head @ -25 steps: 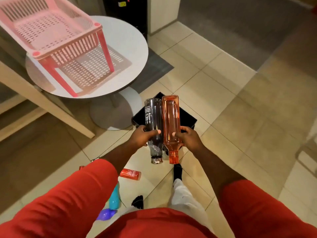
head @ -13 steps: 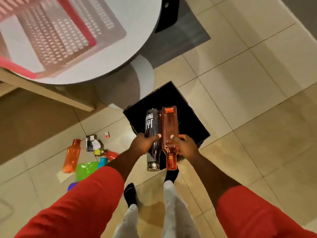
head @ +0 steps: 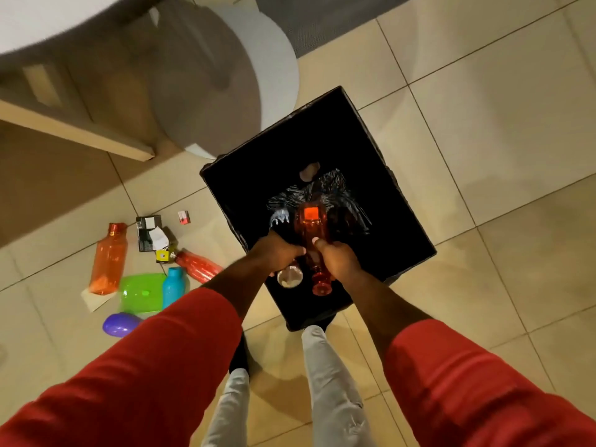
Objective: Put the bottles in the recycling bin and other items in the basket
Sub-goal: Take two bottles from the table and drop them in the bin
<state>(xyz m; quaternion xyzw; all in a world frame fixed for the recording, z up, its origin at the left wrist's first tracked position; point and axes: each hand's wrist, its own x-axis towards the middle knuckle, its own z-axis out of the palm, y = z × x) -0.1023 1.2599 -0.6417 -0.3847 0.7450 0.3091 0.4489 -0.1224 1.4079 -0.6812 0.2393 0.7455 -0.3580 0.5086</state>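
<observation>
I look straight down into a black bin [head: 380, 175] lined with a black bag. My left hand [head: 277, 253] grips a dark smoky bottle [head: 289, 276], silver neck end pointing up at me. Beside it, my right hand [head: 337, 259] grips an orange-red bottle [head: 311, 227]. Both bottles hang inside the bin's opening, bases down. On the floor to the left lie an orange bottle [head: 108, 258], a red bottle [head: 198, 266], a teal bottle [head: 174, 285], a green lid [head: 140, 293], a purple item [head: 119, 324] and small boxes [head: 151, 235].
A round white table [head: 38, 24] fills the top left, its round base [head: 225, 91] just behind the bin. A wooden ledge [head: 74, 130] runs at left. A grey mat [head: 322, 21] lies at the top. My feet stand at the bin's near edge.
My view tilted down and closer over the bin; the pink basket left the frame. Both hands lowered the two bottles from above the rim down into the bin's opening.
</observation>
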